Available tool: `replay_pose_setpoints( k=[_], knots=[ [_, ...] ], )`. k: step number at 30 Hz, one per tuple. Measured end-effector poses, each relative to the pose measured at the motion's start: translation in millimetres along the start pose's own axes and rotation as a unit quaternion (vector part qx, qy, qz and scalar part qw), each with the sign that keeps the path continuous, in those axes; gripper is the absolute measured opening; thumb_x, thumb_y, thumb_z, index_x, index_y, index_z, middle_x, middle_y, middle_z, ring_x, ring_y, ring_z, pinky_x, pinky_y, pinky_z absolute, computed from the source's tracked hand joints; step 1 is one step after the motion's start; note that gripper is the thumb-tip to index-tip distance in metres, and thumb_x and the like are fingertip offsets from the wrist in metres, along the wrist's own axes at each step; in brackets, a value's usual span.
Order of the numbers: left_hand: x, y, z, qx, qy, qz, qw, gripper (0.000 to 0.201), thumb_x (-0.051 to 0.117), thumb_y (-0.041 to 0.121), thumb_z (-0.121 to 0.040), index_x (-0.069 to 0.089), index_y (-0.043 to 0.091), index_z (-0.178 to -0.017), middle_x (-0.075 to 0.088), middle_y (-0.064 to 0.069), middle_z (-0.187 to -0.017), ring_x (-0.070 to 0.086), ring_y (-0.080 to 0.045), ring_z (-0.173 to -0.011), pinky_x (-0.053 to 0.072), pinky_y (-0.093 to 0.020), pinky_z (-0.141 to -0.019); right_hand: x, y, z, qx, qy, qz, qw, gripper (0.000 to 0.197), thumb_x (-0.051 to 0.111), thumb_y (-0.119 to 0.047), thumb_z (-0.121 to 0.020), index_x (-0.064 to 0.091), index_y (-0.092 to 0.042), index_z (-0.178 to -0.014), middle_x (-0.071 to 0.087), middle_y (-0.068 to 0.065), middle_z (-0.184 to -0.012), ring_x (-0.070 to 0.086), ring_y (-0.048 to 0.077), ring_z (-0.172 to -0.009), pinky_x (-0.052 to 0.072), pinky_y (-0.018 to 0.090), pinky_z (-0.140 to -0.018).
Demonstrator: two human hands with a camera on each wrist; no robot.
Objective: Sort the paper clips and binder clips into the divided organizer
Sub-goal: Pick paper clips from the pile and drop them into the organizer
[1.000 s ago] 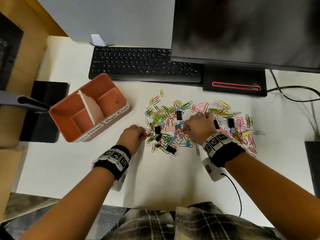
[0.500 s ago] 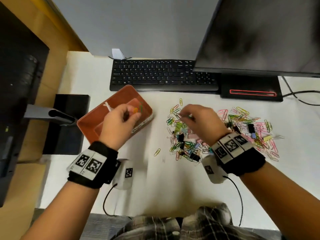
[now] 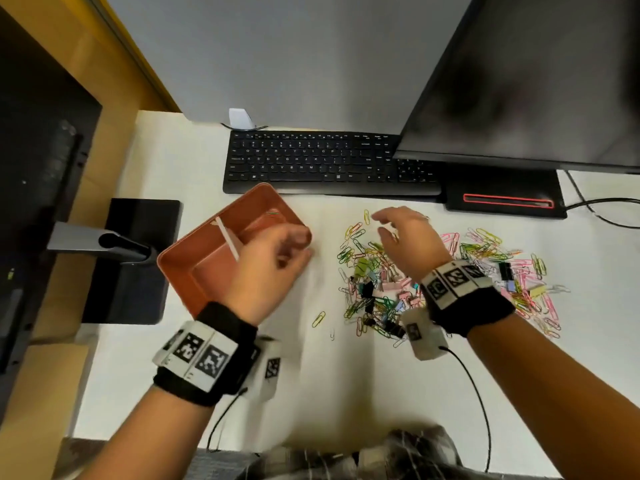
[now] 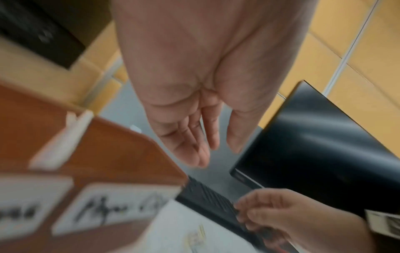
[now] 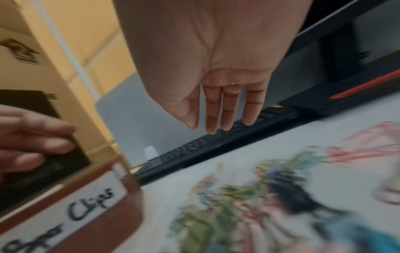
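Hovering over the near right corner of the organizer [image 3: 180,268], the left hand [image 3: 266,268] holds nothing; the left wrist view shows its fingers [image 4: 194,137] straight and relaxed. The orange organizer sits on the white desk [image 3: 346,393], turned diagonally, its long axis running from near-left to far-right toward the keyboard [image 3: 329,164]. A white divider [image 3: 227,239] crosses it, and a few paper clips [image 3: 272,213] lie in the far compartment. The right hand [image 3: 408,240] hangs above the far left part of the clip pile [image 3: 381,292], fingers extended and empty. A lone yellow paper clip [image 3: 318,319] lies apart, between organizer and pile, pointing diagonally.
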State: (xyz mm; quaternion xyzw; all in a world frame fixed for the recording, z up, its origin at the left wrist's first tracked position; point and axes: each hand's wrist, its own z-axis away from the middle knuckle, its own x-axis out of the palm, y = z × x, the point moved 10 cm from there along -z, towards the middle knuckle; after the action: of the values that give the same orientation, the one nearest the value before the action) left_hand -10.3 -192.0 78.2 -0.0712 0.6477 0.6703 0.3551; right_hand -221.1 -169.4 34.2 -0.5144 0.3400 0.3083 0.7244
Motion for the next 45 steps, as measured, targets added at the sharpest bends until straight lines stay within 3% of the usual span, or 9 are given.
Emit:
replay_pose_setpoints(
  k=[3,6,11,16,20,26,35,40,45],
  knots=[
    [61.5,-4.6,5.8,-0.012,-0.087,-0.028,0.996,0.046,0.063,0.020,-0.086,0.047,0.020,-0.130,0.049,0.001,-0.128,0.054,-0.009,-0.108,0.049,-0.021,-0.089,-11.2,53.7,-4.2,0.048,-0.003,0.006,0.999,0.033,0.050,-0.017,-0.092,0.052,-0.020,-0.125,0.056,0.004,-0.128,0.053,0.020,-0.114,0.043,0.035,-0.099],
    [107.8,-18.7,-0.1,-0.031,-0.125,-0.079,0.988,0.060,0.058,0.009,-0.086,0.033,0.017,-0.140,0.032,-0.005,-0.144,0.037,-0.018,-0.130,0.027,-0.024,-0.109,-6.3,67.6,-22.4,0.037,-0.045,0.017,0.998,0.037,0.053,-0.020,-0.091,0.050,-0.022,-0.128,0.055,0.001,-0.129,0.052,0.020,-0.115,0.043,0.037,-0.099],
    [139.5,-46.4,-19.1,-0.104,-0.122,-0.111,0.981,0.075,0.052,-0.005,-0.079,0.022,0.015,-0.145,0.022,-0.007,-0.151,0.025,-0.027,-0.137,0.023,-0.036,-0.116,32.9,46.4,-49.7,-0.029,-0.138,0.049,0.989,0.046,0.057,-0.019,-0.087,0.045,-0.023,-0.132,0.043,0.001,-0.143,0.040,0.021,-0.130,0.032,0.037,-0.111],
    [146.3,-51.7,-36.3,-0.070,-0.068,-0.154,0.983,0.065,0.052,-0.001,-0.082,0.031,0.017,-0.141,0.039,-0.004,-0.140,0.038,-0.024,-0.125,0.036,-0.037,-0.108,73.6,35.4,-51.0,-0.099,-0.220,0.139,0.960,0.072,0.068,-0.022,-0.078,0.034,-0.031,-0.140,0.014,0.001,-0.157,0.013,0.023,-0.143,0.020,0.043,-0.115],
    [145.1,-58.1,-47.4,-0.060,-0.040,-0.139,0.988,0.053,0.064,0.006,-0.080,0.049,0.017,-0.130,0.052,-0.003,-0.118,0.049,-0.021,-0.109,0.042,-0.033,-0.099,69.5,36.3,-41.7,-0.127,-0.183,0.137,0.965,0.060,0.068,-0.018,-0.080,0.045,-0.024,-0.135,0.033,0.002,-0.148,0.032,0.023,-0.133,0.033,0.040,-0.109],
    [143.7,-63.9,-49.6,-0.050,-0.036,-0.116,0.991,0.024,0.065,0.007,-0.081,0.064,0.013,-0.104,0.062,-0.005,-0.098,0.058,-0.022,-0.091,0.050,-0.033,-0.084,59.3,44.0,-22.4,-0.132,-0.130,0.090,0.979,0.020,0.054,-0.015,-0.090,0.065,-0.012,-0.106,0.061,0.005,-0.107,0.053,0.022,-0.102,0.045,0.031,-0.084],
    [148.2,-55.4,-50.2,-0.035,-0.075,-0.173,0.981,0.012,0.055,0.001,-0.086,0.064,0.007,-0.091,0.061,-0.012,-0.088,0.059,-0.027,-0.081,0.050,-0.032,-0.073,62.9,61.1,-14.5,-0.017,-0.182,0.068,0.981,0.022,0.050,-0.012,-0.092,0.061,-0.010,-0.112,0.063,0.008,-0.112,0.057,0.021,-0.101,0.044,0.029,-0.088],
    [117.3,-27.3,-38.7,-0.010,-0.028,-0.132,0.991,0.008,0.060,0.007,-0.086,0.064,0.007,-0.092,0.063,-0.008,-0.087,0.055,-0.016,-0.076,0.037,-0.020,-0.068,37.5,54.0,-1.6,-0.034,-0.113,0.014,0.993,0.019,0.054,-0.015,-0.091,0.064,-0.011,-0.106,0.064,0.006,-0.106,0.055,0.014,-0.089,0.049,0.028,-0.088],
    [44.4,4.0,-18.6,-0.006,0.053,-0.047,0.997,0.007,0.065,0.013,-0.083,0.065,0.015,-0.090,0.068,-0.002,-0.088,0.062,-0.015,-0.079,0.051,-0.023,-0.073,-1.3,-3.3,0.6,-0.093,-0.036,-0.041,0.994,0.016,0.058,-0.018,-0.089,0.067,-0.016,-0.103,0.064,0.001,-0.100,0.058,0.015,-0.087,0.050,0.029,-0.084]
  ],
)
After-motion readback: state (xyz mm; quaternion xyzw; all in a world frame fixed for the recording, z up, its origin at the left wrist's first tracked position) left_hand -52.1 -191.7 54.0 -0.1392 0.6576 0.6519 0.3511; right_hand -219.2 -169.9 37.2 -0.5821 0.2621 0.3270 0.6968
